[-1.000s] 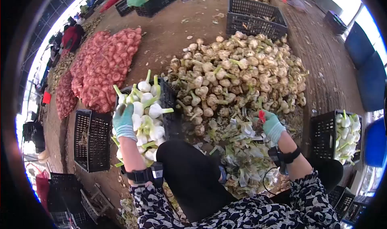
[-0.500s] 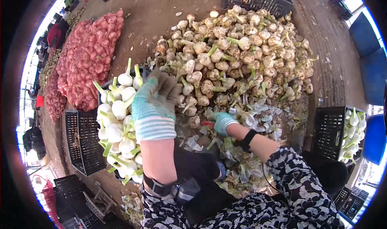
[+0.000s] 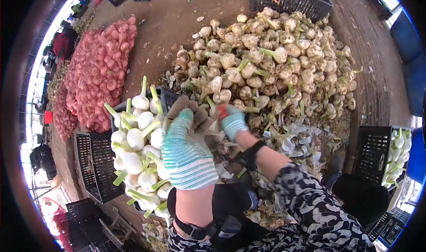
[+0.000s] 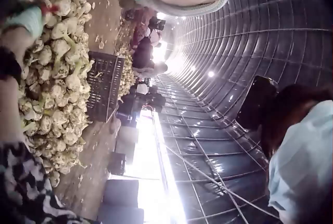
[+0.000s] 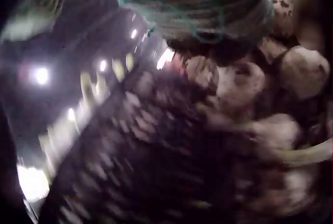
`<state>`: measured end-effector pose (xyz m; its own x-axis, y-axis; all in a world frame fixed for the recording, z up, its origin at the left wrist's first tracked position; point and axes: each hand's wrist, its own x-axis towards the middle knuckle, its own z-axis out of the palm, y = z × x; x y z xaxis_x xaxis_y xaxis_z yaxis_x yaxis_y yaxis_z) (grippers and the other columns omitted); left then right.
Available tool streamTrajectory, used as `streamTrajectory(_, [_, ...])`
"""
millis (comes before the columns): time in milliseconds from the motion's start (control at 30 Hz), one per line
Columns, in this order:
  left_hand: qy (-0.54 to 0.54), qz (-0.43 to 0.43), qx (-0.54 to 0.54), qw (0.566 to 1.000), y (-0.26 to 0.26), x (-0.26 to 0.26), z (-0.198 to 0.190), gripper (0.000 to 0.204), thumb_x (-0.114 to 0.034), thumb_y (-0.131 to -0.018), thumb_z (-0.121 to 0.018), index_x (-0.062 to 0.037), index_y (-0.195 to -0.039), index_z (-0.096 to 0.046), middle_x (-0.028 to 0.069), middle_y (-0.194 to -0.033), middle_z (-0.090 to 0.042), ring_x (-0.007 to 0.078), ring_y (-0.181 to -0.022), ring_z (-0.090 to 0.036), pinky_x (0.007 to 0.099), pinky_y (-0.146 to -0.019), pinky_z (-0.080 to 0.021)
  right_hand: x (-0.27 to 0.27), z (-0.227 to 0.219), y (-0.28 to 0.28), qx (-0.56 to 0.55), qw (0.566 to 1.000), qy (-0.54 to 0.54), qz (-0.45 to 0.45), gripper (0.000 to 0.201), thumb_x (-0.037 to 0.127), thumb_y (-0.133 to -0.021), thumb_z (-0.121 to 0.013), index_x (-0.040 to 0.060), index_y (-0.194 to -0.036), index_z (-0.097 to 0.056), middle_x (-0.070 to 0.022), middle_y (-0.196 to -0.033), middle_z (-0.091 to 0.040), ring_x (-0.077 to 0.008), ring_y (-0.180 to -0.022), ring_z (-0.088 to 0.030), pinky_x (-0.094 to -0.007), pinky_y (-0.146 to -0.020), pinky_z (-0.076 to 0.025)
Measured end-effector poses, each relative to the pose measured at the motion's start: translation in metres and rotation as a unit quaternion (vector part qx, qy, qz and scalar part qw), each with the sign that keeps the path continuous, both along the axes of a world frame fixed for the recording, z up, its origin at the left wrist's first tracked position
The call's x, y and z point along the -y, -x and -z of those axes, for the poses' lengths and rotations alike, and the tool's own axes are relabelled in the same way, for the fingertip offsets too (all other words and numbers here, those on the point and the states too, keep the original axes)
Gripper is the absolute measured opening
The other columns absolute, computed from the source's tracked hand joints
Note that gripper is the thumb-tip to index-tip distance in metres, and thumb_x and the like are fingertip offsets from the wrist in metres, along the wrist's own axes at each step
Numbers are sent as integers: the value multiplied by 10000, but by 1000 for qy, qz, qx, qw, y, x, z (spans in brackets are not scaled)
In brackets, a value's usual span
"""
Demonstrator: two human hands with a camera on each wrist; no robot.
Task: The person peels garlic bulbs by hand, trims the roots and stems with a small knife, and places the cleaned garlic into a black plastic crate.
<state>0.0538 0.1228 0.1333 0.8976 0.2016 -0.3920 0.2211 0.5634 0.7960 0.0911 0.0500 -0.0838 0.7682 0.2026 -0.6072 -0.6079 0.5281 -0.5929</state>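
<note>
Garlic bulbs [image 3: 266, 57]: heaped on the floor [image 3: 175, 25], near-left edge right by both hands. Right hand [image 3: 234, 122], gloved, gripping a small red item [image 3: 221, 111] there. Left hand [image 3: 188, 143], gloved, just beside it, fingers bent; can't tell if it's holding a bulb, the spot between the hands is blurred. White bulbs [image 3: 135, 139] with green stems piled in a black crate [image 3: 169, 96], just left of the left hand. Loose skins [image 3: 295, 141] right of the right hand, at the near side of the heap. Farther out: side crate [image 3: 100, 163] on the left, red net sacks [image 3: 104, 70] beyond it, back crate [image 3: 288, 3] behind the heap, right-hand crate [image 3: 372, 154] with more white bulbs.
</note>
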Motion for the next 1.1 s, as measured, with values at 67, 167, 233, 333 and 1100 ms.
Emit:
streamTrajectory(67, [-15, 28, 6, 999, 2, 0, 6, 253, -74, -772, -485, -14, -1016, -510, 67, -878, -535, 171, -760, -521, 306, -677, -443, 42, -12, 19, 59, 945, -204, 248, 233, 190, -807, -472, 6, -938, -529, -74, -841, -582, -162, -719, -558, -271, -624, -453])
streamTrajectory(167, [-80, 125, -13, 989, 10, 15, 8, 342, -75, -760, -535, -20, -1095, -496, 47, -962, -523, 96, -764, -498, 195, -627, -408, 102, -88, 61, 219, 931, -172, 235, 351, 260, -855, -392, 1, -1077, -472, -67, -890, -572, -132, -763, -547, -247, -639, -448])
streamTrajectory(233, [-4, 216, -109, 970, 16, 33, -3, 410, -86, -758, -549, -28, -1153, -456, 58, -1023, -497, 103, -827, -482, 165, -629, -389, 126, -141, 88, 241, 953, -20, 184, 408, 350, -861, -384, 51, -1131, -452, -23, -888, -564, -97, -725, -523, -202, -645, -436])
streamTrajectory(333, [51, 381, -52, 922, 35, 51, -1, 360, -191, -790, -547, -50, -1111, -466, 77, -977, -520, 197, -835, -533, 390, -691, -494, 137, -191, 113, 320, 923, 171, 128, 404, 346, -871, -370, 57, -1142, -446, -21, -869, -560, -83, -688, -509, -187, -639, -432])
streamTrajectory(1100, [-263, 262, 389, 843, 78, 110, -22, 555, -68, -547, -762, -5, -1041, -517, 94, -1024, -529, 168, -922, -521, 266, -769, -433, 174, -219, 167, 369, 896, 177, 174, 323, 176, -792, -565, -27, -1030, -481, -71, -905, -582, -143, -826, -569, -252, -718, -467])
